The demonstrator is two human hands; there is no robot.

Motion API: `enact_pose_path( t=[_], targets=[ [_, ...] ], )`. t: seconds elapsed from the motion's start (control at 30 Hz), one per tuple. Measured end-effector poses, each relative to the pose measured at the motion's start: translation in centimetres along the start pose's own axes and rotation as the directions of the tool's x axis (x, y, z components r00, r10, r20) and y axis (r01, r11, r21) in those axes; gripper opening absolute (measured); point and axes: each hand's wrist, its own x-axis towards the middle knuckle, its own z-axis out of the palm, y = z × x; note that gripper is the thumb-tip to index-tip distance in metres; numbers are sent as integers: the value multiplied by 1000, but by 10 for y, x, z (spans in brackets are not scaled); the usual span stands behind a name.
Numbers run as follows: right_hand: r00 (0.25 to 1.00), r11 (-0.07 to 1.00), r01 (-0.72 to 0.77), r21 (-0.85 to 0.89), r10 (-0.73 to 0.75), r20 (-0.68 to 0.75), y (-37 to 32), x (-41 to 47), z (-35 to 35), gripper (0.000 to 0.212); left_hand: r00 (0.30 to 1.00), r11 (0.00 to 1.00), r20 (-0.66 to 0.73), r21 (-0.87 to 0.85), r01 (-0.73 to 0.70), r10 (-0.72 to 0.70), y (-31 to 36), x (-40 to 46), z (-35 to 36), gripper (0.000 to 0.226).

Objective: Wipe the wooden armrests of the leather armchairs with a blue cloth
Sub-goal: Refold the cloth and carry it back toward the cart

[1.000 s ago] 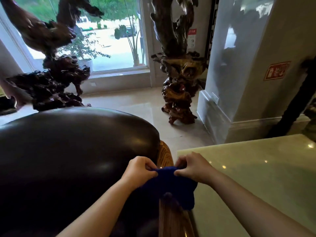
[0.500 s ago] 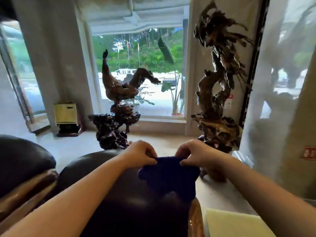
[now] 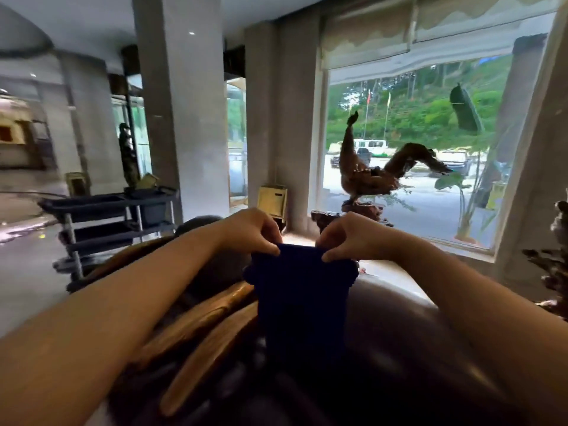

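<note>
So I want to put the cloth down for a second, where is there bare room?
The rounded dark leather right of the blue cloth is bare, below the right hand. Left of the cloth is crowded: two wooden armrests lie close together under the left hand. The cart shelves farther left look partly free.

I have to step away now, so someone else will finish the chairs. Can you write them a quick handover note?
Left hand: pinching the cloth's top left corner.
Right hand: pinching its top right corner.
Cloth: hanging between the hands, in the air, above the armrests and touching nothing.
Armchair: dark leather back lower right; a second chair beyond, left.
Done: can't tell from this view.
Left: lay the cloth on an armrest and wipe.
</note>
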Motion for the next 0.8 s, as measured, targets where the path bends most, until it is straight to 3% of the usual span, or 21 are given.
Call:
enact_pose_path(
  t=[0.23,0.43,0.73,0.8],
  targets=[
    [967,973,229,-4,-227,117,-137,117,90,11,959,966,-133,29,256,-250,-122,-131,-79,11],
    [919,939,335,81,-345,192,-223,203,156,14,890,911,-195,-49,410,-411,-205,-213,-124,12],
    [850,901,412,134,-434,300,-286,336,229,16,821,846,-213,-57,531,-529,-325,-258,-167,11],
    [807,865,483,138,-501,315,-313,425,261,15,778,812,-257,-54,581,-573,-392,-260,-203,10]
  ],
)
